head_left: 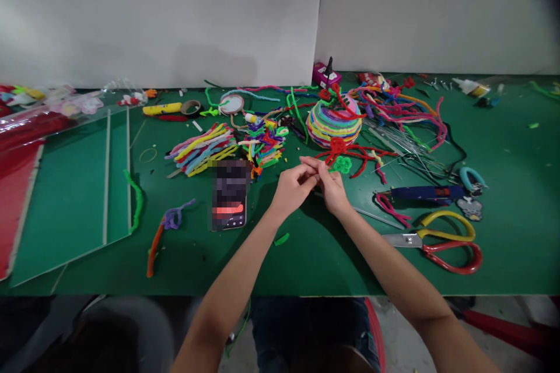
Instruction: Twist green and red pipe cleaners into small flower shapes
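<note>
My left hand (pixel 295 187) and my right hand (pixel 333 187) meet above the middle of the table, fingertips pressed together in a pinch. Whatever lies between the fingers is hidden. A green pipe-cleaner flower (pixel 342 164) shows right beside my right fingers; whether they hold it I cannot tell. Just beyond lie red pipe-cleaner pieces (pixel 339 147), in front of a striped multicoloured ball-like form (pixel 333 122). To the left of my left hand are a phone (pixel 231 195) with a blurred screen and a heap of short coloured pipe-cleaner pieces (pixel 265 143).
Scissors (pixel 411 239) and a blue glue gun (pixel 426 193) lie at right. A pipe-cleaner bundle (pixel 203 148), a tape roll (pixel 191 107) and a purple-orange piece (pixel 160 236) are at left, near a green sheet (pixel 74 186). White panels (pixel 245 17) stand behind.
</note>
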`<state>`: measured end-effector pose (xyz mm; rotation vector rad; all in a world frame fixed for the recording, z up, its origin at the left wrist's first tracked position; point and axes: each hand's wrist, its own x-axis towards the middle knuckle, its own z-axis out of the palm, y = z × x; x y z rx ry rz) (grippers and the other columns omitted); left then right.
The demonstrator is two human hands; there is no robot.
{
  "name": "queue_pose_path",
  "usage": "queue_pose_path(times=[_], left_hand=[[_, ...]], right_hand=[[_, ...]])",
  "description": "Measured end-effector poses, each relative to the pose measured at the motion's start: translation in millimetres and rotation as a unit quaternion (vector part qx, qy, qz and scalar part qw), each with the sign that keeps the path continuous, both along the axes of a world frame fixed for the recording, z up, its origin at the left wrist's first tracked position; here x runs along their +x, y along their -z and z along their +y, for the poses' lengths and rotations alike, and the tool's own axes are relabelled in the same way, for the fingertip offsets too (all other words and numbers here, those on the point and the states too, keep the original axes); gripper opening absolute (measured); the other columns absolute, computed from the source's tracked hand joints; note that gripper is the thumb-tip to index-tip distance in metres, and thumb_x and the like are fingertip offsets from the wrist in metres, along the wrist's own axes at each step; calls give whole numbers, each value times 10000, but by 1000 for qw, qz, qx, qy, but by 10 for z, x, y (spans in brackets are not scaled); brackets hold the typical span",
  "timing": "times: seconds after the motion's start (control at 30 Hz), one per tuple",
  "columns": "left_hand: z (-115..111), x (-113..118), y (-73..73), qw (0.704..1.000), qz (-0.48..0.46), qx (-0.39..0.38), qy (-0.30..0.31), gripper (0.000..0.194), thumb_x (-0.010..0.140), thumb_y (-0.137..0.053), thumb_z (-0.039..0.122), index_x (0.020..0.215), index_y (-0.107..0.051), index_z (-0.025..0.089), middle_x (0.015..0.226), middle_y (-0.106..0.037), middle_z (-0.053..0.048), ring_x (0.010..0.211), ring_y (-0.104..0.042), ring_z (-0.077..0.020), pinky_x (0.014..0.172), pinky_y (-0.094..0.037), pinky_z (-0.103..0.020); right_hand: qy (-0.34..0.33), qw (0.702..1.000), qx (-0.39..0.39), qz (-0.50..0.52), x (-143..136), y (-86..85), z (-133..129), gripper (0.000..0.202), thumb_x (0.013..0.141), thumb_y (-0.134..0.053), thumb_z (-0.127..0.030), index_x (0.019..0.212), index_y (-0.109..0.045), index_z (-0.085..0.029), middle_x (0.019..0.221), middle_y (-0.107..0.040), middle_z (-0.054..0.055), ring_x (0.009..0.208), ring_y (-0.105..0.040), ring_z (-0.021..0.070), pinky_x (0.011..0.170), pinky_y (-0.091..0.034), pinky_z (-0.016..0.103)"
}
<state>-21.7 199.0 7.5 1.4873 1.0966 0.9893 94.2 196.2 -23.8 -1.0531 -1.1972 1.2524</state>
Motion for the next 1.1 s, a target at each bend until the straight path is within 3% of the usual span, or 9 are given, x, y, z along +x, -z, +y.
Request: queue_pose_path(times=[0.27,0.4,0.57,0.7,0.8,0.97,1.1], left_hand=[[20,-17,36,999,3,-13,32,167,803,-541,234,813,-685,150,735,-675,-20,640,-596,-123,601,-476,-225],[21,-33,21,999,20,8,37,169,793,-545,207,798,-705,151,733,-688,-15,642,-601,-118,608,-474,-215],[0,-33,66,993,46,-16,105,161,770,-549,197,748,-699,146,694,-685,-20,559,-588,-109,561,-474,-217],[-4,-34,103,988,68,-25,140,162,771,-538,196,686,-666,142,640,-656,-20,540,-581,-108,549,-470,-219],[4,-38,102,988,66,-12,138,174,789,-534,221,678,-645,144,638,-639,-15,536,-567,-102,547,-464,-220],[16,-24,81,991,22,-34,128,137,777,-546,226,726,-640,141,681,-643,-17,550,-580,-102,540,-469,-219],[32,-25,51,995,-5,-43,92,173,777,-583,284,685,-622,142,628,-624,-1,512,-549,-85,528,-446,-209]], right_hand=[[0,999,-13,29,1,-23,-8,409,860,-448,-566,940,-728,-279,1167,-651,14,1166,-539,191,981,-453,356],[-3,998,-31,53,-3,-46,-29,371,850,-484,-548,1019,-700,-298,1169,-650,5,1102,-580,188,920,-489,345],[26,997,-43,58,15,-48,-31,480,863,-377,-612,1058,-680,-294,1155,-655,2,1092,-576,177,936,-470,326],[30,995,-77,50,23,-77,-30,550,851,-329,-651,1035,-687,-277,1170,-646,8,943,-615,174,807,-512,314],[15,993,-99,62,17,-103,-35,599,851,-271,-674,1035,-685,-282,1167,-646,7,903,-626,177,739,-523,310],[5,995,-72,65,18,-103,-40,557,850,-316,-664,1026,-686,-286,1105,-669,12,1065,-590,192,873,-495,321],[5,996,-70,54,24,-81,-26,576,844,-305,-678,1051,-675,-289,1102,-669,21,1048,-600,205,890,-492,355]])
